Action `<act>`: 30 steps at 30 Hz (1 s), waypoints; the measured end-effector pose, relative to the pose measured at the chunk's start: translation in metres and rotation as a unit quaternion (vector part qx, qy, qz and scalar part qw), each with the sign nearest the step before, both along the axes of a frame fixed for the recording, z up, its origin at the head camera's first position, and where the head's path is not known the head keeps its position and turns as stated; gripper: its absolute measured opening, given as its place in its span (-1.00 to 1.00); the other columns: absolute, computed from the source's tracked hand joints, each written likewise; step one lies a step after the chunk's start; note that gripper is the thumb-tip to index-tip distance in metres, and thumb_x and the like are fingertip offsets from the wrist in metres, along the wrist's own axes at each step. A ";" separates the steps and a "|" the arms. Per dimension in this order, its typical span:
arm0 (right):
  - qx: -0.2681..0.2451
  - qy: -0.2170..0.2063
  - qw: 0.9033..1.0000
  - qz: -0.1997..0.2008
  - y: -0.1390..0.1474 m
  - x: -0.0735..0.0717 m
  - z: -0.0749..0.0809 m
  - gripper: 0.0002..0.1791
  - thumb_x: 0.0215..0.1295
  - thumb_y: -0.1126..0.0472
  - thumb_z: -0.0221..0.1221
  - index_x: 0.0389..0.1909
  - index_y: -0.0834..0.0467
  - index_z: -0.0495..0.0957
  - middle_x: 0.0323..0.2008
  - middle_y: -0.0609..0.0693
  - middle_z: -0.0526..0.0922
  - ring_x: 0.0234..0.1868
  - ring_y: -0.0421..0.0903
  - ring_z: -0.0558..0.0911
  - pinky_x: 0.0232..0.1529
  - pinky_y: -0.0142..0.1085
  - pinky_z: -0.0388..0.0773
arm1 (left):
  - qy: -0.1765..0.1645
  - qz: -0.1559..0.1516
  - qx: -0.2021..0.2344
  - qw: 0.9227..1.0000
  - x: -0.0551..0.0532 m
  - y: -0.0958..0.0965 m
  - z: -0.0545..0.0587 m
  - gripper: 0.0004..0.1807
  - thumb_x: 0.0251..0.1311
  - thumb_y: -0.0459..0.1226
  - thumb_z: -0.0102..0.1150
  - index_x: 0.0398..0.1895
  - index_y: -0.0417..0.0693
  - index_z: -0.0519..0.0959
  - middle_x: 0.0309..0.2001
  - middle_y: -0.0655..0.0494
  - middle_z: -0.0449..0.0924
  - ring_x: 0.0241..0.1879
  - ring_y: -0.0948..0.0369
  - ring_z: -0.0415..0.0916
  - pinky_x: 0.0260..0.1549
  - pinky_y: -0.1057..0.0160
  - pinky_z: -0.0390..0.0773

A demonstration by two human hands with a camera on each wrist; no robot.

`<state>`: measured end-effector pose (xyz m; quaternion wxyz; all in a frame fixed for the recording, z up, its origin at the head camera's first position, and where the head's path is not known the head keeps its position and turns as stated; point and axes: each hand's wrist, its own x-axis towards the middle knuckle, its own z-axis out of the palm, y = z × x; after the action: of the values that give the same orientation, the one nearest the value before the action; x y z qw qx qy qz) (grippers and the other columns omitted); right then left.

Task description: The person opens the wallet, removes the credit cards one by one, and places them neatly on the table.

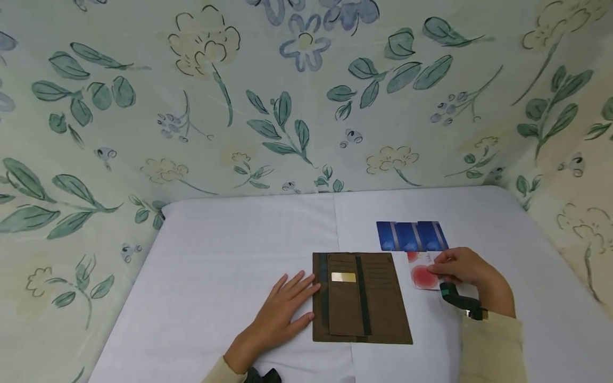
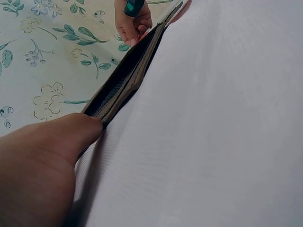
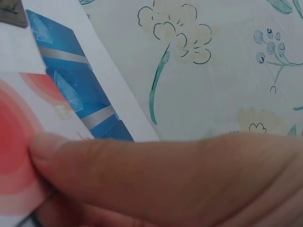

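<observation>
An open brown wallet (image 1: 389,298) lies on the white-covered table, with card slots, dark bands and a gold card (image 1: 343,277) in one slot. My left hand (image 1: 282,311), fingers straight and spread, touches its left edge. The left wrist view shows that thumb (image 2: 71,135) against the edge of the wallet (image 2: 130,78). To the right of the wallet, my right hand (image 1: 466,271) pinches a white card with red circles (image 1: 422,275). Up close in the right wrist view, the thumb (image 3: 118,175) presses on the card (image 3: 19,137), which has a chip.
Blue cards with silver stripes (image 1: 406,236) lie in a row just behind the red and white card. White cloth (image 1: 230,255) covers the table. Flowered fabric (image 1: 297,106) rises behind and at both sides.
</observation>
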<state>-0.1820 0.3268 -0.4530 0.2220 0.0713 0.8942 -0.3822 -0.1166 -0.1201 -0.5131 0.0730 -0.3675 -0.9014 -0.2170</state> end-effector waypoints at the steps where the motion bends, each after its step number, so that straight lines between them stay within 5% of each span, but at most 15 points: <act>1: 0.003 0.001 1.000 0.001 0.000 0.000 0.001 -0.60 0.16 0.03 0.34 -0.25 0.32 0.57 -0.57 -0.01 0.55 -0.52 -0.08 0.49 -0.47 -0.29 0.42 | -0.002 -0.001 0.000 1.000 0.000 0.000 0.001 -0.37 0.35 0.05 0.01 0.45 0.12 0.25 0.47 0.13 0.13 0.47 0.05 0.00 0.35 -0.18 -0.04; 16: 0.040 -0.018 0.999 -0.015 -0.004 -0.002 0.010 -0.61 0.12 -0.01 0.37 -0.35 0.27 0.57 -0.53 0.03 0.54 -0.45 -0.05 0.48 -0.44 -0.27 0.43 | -0.002 -0.003 0.000 1.000 -0.004 0.005 0.005 -0.37 0.35 0.04 0.02 0.44 0.11 0.25 0.46 0.12 0.15 0.46 0.04 0.01 0.34 -0.19 -0.03; 30: 0.018 -0.012 1.000 -0.008 -0.005 -0.003 0.005 -0.67 0.16 0.06 0.34 -0.36 0.28 0.57 -0.56 0.02 0.55 -0.51 -0.07 0.50 -0.44 -0.27 0.47 | -0.002 0.001 0.003 1.000 -0.002 0.002 0.004 -0.36 0.33 0.04 0.05 0.44 0.12 0.26 0.46 0.13 0.15 0.46 0.05 0.02 0.35 -0.19 -0.03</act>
<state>-0.1846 0.3215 -0.4480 0.2281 0.0872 0.8976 -0.3669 -0.1187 -0.1182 -0.5090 0.0720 -0.3661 -0.9012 -0.2206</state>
